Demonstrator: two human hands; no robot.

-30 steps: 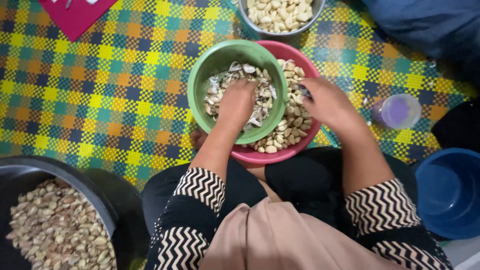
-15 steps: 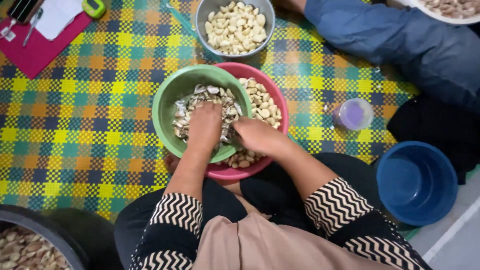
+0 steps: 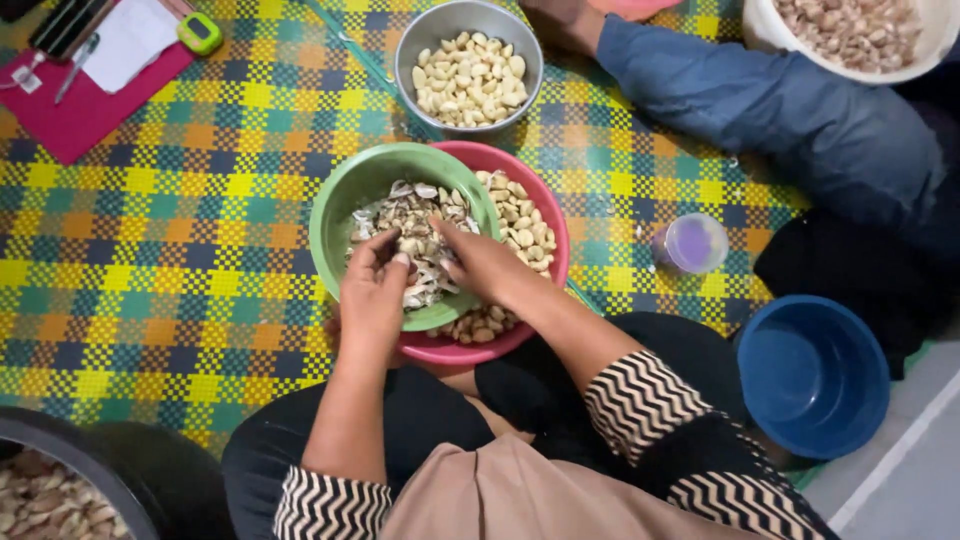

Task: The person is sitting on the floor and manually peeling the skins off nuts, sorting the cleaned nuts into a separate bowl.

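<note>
A green bowl [image 3: 345,200] holding papery peels and shell pieces rests tilted inside a pink bowl [image 3: 545,215] of pale unpeeled nuts. My left hand [image 3: 372,295] lies over the green bowl's near rim, fingers curled on a small piece. My right hand [image 3: 482,265] reaches in from the right, fingertips meeting the left hand's over the peels. Whether the right fingers hold anything is hidden. Both forearms wear zigzag black-and-white cuffs.
A metal bowl [image 3: 420,40] of peeled pale nuts stands beyond on the checked mat [image 3: 150,230]. A small purple cup [image 3: 692,243], a blue basin [image 3: 812,372], a dark tub [image 3: 60,470], a white bucket [image 3: 770,30], a pink folder [image 3: 70,120]. Another person's blue-sleeved arm [image 3: 760,100] lies at top right.
The view has shifted, so the bowls now sit lower left. My right hand has moved from the pink bowl's side into the green bowl, meeting my left hand.
</note>
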